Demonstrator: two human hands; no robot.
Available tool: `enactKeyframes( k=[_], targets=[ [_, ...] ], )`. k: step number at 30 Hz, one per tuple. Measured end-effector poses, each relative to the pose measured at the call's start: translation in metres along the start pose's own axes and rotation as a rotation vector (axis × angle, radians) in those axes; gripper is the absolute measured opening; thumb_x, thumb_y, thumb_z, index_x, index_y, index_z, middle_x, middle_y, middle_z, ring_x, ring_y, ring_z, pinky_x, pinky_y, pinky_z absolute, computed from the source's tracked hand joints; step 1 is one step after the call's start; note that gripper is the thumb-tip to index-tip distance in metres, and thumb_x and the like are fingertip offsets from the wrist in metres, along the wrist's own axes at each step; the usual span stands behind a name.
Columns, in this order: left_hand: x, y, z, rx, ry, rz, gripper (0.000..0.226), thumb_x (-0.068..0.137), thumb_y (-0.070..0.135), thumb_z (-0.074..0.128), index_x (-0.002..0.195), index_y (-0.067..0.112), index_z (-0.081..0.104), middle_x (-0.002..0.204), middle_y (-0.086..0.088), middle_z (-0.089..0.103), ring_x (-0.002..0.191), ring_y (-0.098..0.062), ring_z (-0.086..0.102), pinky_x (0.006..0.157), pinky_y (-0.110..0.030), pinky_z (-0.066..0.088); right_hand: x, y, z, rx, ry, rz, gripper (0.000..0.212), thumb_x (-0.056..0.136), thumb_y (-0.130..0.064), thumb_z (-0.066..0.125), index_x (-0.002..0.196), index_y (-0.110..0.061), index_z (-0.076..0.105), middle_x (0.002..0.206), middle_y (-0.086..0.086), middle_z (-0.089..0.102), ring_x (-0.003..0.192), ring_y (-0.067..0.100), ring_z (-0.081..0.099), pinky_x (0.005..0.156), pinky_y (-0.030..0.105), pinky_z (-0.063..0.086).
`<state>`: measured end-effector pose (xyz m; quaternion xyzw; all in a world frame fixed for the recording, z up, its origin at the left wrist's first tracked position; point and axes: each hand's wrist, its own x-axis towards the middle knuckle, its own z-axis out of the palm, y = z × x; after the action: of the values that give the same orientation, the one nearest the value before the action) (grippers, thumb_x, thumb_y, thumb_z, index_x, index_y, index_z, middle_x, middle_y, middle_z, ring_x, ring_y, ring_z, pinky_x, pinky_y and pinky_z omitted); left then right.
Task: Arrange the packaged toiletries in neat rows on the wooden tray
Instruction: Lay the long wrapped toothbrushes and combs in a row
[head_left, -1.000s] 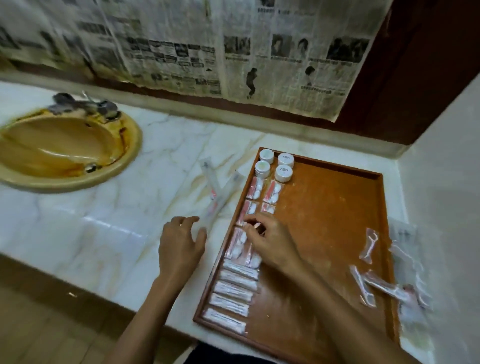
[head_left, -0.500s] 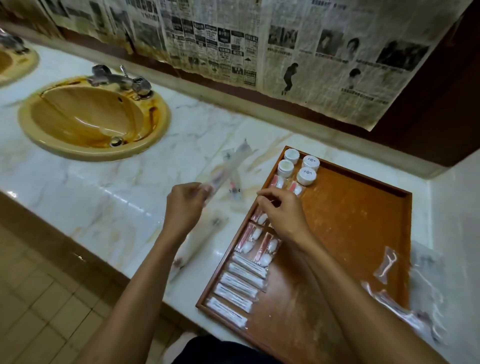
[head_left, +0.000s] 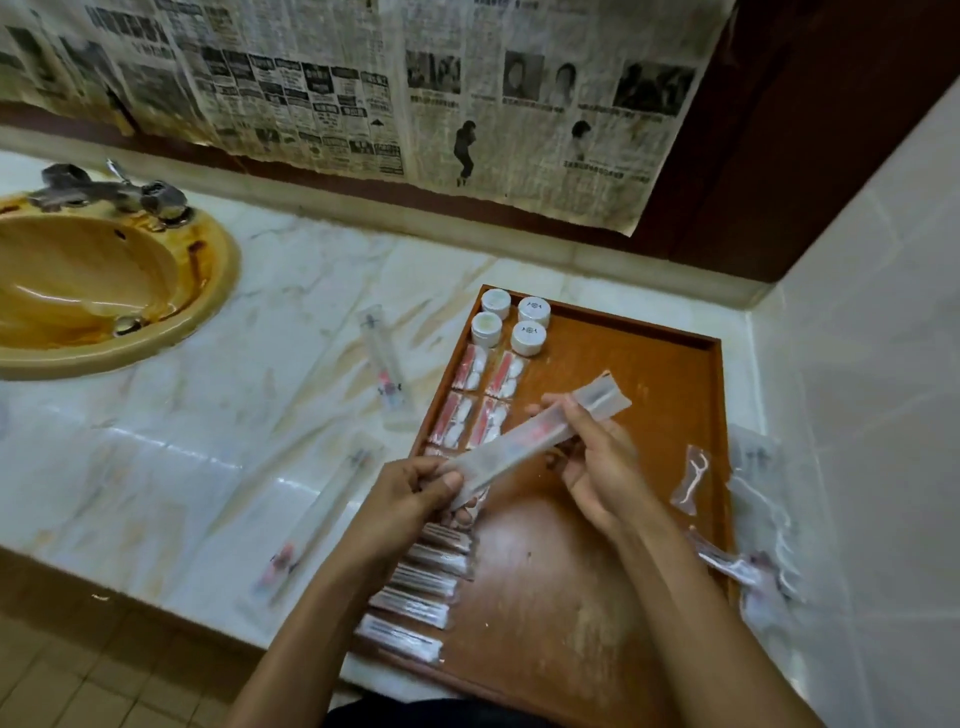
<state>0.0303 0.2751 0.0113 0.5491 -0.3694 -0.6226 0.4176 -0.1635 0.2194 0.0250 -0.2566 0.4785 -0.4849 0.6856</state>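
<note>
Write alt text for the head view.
Both hands, left hand and right hand, hold one long clear toothbrush packet above a wooden tray on a marble counter. Small packets and four white jars line the tray's left side.

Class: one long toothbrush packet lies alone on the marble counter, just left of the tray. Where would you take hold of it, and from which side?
Probably pinch the toothbrush packet at mid-length across its narrow width, coming straight down from above. It lies flat on the counter, long and slim, with bare marble along both long edges, so fingers have room either side.
</note>
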Motion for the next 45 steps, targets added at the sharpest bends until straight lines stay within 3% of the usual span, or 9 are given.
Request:
enactKeyframes(
  k=[7,13,17,20,24,28,35,41,45],
  targets=[
    [0.020,0.010,0.025,-0.164,-0.016,-0.106,0.011,0.087,0.002,0.063,0.098,-0.001,0.062,0.084,-0.018,0.068,0.067,-0.028,0.067,0.055,-0.025,0.057,-0.031,0.001,-0.039,0.081,0.218,-0.033,0.003,0.091,-0.012,0.061,0.091,-0.015,0.060,0.090,0.007,0.070,0.098,0.025,0.064,0.065,0.030,0.047],
    [0.018,0.008,0.039,0.102,-0.202,-0.160,0.028,0.072,-0.004,0.077,0.098,-0.003,0.065,0.080,-0.022,0.069,0.066,-0.027,0.065,0.054,-0.025,0.052,-0.049,0.009,-0.057,0.022,0.304,-0.162,0.004,0.084,-0.009,0.066,0.084,-0.012,0.064,0.070,0.000,0.068,0.071,0.017,0.064,0.059,0.032,0.045],
    [0.013,0.009,0.045,0.309,-0.431,-0.222,0.014,0.082,0.017,0.073,0.092,0.008,0.070,0.082,-0.021,0.072,0.059,-0.023,0.065,0.045,-0.021,0.045,-0.056,0.009,-0.069,-0.053,0.300,-0.234,0.015,0.084,-0.006,0.066,0.098,-0.010,0.064,0.075,0.000,0.066,0.071,0.015,0.063,0.058,0.027,0.049],
    [0.011,0.007,0.051,0.400,-0.621,-0.224,0.033,0.094,0.043,0.055,0.092,0.012,0.067,0.078,-0.015,0.070,0.052,-0.018,0.057,0.042,-0.020,0.036,-0.058,0.002,-0.067,-0.017,0.206,-0.180,0.010,0.082,-0.006,0.063,0.092,-0.009,0.061,0.074,0.004,0.065,0.072,0.017,0.063,0.063,0.028,0.050],
    [0.011,0.002,0.065,0.407,-0.550,-0.083,0.040,0.098,0.041,0.048,0.103,0.008,0.071,0.054,0.010,0.033,0.048,-0.007,0.027,0.047,-0.024,0.017,-0.061,-0.011,-0.065,0.483,0.221,-0.069,0.010,0.086,-0.017,0.057,0.076,-0.016,0.060,0.064,0.003,0.055,0.064,0.017,0.055,0.076,0.035,0.046],
    [0.004,-0.001,0.071,0.593,-0.506,0.143,0.049,0.096,0.047,0.043,0.097,0.005,0.068,0.048,0.012,0.028,0.047,-0.002,0.025,0.049,-0.022,0.020,-0.052,-0.022,-0.075,0.814,0.262,-0.023,0.042,0.093,-0.037,0.051,0.056,-0.021,0.041,0.046,-0.005,0.031,0.043,0.010,0.031,0.053,0.025,0.030],
    [-0.006,-0.004,0.070,0.480,-0.383,-0.070,0.044,0.098,0.050,0.042,0.073,0.019,0.060,0.057,0.010,0.038,0.049,-0.006,0.033,0.048,-0.022,0.026,-0.051,-0.018,-0.080,0.901,0.204,-0.091,0.045,0.092,-0.052,0.045,0.061,-0.019,0.048,0.037,-0.007,0.026,0.032,0.008,0.023,0.040,0.022,0.024],
    [-0.003,-0.007,0.056,0.710,-0.367,0.322,0.026,0.092,0.047,0.049,0.083,0.022,0.049,0.066,0.014,0.048,0.061,-0.002,0.043,0.057,-0.019,0.031,-0.058,-0.013,-0.084,0.381,0.248,0.019,0.018,0.095,-0.019,0.053,0.086,-0.005,0.059,0.079,0.015,0.067,0.078,0.027,0.066,0.080,0.040,0.052],
    [-0.002,0.000,0.050,0.724,-0.380,0.248,0.015,0.095,0.030,0.057,0.086,0.019,0.059,0.066,0.012,0.057,0.059,-0.001,0.050,0.056,-0.019,0.035,-0.063,-0.011,-0.083,-0.278,0.299,0.038,0.014,0.097,-0.009,0.051,0.098,-0.005,0.064,0.087,0.013,0.074,0.088,0.026,0.068,0.082,0.041,0.053]
  ],
)
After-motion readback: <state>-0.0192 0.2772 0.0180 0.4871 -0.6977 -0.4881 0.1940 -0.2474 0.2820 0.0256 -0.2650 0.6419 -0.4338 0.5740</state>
